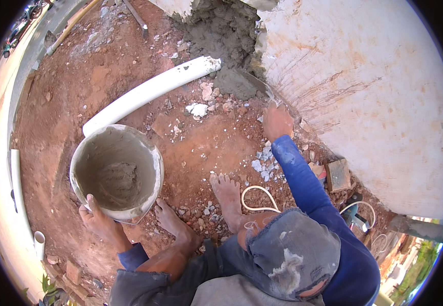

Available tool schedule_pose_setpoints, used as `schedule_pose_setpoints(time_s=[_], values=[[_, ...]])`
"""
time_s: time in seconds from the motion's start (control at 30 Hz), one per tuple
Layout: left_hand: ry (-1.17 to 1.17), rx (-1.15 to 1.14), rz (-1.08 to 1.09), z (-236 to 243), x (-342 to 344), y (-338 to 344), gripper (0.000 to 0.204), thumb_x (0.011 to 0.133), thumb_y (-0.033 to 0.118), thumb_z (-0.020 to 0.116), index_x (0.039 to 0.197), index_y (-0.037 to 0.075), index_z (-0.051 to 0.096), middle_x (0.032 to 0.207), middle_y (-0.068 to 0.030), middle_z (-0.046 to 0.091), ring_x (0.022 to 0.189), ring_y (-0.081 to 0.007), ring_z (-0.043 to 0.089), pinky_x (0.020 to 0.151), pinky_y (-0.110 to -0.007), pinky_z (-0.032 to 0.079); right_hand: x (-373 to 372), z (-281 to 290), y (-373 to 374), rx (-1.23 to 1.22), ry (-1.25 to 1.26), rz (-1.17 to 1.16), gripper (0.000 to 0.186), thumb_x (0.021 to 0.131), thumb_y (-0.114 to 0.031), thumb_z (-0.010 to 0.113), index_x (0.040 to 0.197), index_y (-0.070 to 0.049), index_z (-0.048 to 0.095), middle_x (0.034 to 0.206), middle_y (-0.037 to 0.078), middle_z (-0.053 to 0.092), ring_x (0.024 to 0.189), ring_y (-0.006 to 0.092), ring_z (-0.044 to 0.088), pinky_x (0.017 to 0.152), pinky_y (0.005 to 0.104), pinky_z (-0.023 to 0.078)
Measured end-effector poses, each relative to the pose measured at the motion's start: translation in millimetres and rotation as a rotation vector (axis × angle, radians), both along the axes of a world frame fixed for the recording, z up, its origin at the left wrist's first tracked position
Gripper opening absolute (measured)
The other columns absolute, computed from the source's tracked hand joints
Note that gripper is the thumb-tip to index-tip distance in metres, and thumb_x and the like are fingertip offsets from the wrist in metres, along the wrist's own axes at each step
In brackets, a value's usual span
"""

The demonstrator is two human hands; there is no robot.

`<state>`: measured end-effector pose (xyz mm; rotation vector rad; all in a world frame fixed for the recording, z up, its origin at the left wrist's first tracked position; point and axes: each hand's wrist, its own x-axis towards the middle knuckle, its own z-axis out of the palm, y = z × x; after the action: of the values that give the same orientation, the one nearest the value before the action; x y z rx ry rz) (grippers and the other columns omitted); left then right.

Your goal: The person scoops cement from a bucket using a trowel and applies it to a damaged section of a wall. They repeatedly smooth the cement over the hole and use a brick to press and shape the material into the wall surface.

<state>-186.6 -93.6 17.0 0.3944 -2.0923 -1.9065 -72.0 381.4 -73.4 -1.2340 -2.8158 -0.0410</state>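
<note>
My left hand (pixel 100 222) grips the near-left rim of a round, pale bucket (pixel 156 162), with a finger hooked over the edge. Grey wet mortar (pixel 120 177) lies in its bottom and smears the inner wall. Further up and to the right, my right hand (pixel 277 122) is closed round the handle of a trowel (pixel 258 83). The trowel's blade lies against grey mortar (pixel 237 84) at the foot of the pale wall (pixel 354 92); part of the blade is hidden. Above it, rough mortar (pixel 224 33) fills a broken gap in the wall.
A white plastic pipe (pixel 150 94) runs from the bucket to the mortar. Another pipe (pixel 20 188) lies at the left. My bare feet (pixel 227 196) stand on red soil with rubble. A brick (pixel 338 175) and a green power tool (pixel 353 210) sit by the wall. Long-handled tools (pixel 73 24) lie far left.
</note>
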Motion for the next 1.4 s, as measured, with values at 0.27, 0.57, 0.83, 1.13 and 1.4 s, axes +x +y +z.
schedule_pose_setpoints(time_s=[0.27,0.57,0.83,1.13,1.4], values=[[-0.004,0.057,-0.084,-13,2,29,0.017,0.098,0.015,0.068,0.096,0.003,0.056,0.088,-0.0035,0.061,0.076,-0.0093,0.057,0.068,-0.025,0.05,-27,4,-16,-0.386,-0.052,0.117,0.038,0.096,-0.034,0.057,0.1,0.001,0.068,0.09,0.027,0.071,0.087,0.045,0.07,0.081,0.0538,0.056],[-0.059,-0.253,-0.224,3,-2,25,0.016,0.085,0.003,0.071,0.09,0.004,0.055,0.079,0.002,0.055,0.07,-0.0053,0.047,0.062,-0.024,0.041,-23,127,-101,-0.731,0.154,0.79,0.028,0.085,-0.026,0.07,0.101,-0.005,0.061,0.093,0.02,0.067,0.088,0.0417,0.065,0.075,0.0502,0.051],[0.09,-0.676,-0.29,29,0,44,0.016,0.072,0.004,0.07,0.086,0.003,0.064,0.094,-0.0175,0.064,0.087,-0.0357,0.063,0.081,-0.041,0.05,-33,105,-157,-0.663,-0.056,1.041,0.034,0.092,-0.028,0.064,0.114,-0.004,0.055,0.105,0.026,0.065,0.096,0.0442,0.064,0.082,0.0519,0.05],[0.24,-0.045,-0.484,41,-36,32,0.03,0.071,-0.006,0.06,0.101,-0.003,0.065,0.136,-0.0169,0.061,0.123,-0.0207,0.058,0.104,-0.033,0.043,-28,147,-170,-1.37,-0.074,0.749,0.042,0.096,-0.026,0.059,0.129,-0.004,0.048,0.104,0.026,0.064,0.096,0.0471,0.063,0.083,0.0517,0.048],[0.222,0.112,-0.46,50,-32,19,0.033,0.074,-0.005,0.06,0.108,-0.001,0.063,0.115,-0.0056,0.065,0.102,-0.0113,0.059,0.093,-0.028,0.046,-49,145,-188,-0.624,0.144,0.897,0.046,0.096,-0.027,0.059,0.133,0.0,0.048,0.091,0.028,0.065,0.085,0.0438,0.066,0.074,0.0524,0.052]])
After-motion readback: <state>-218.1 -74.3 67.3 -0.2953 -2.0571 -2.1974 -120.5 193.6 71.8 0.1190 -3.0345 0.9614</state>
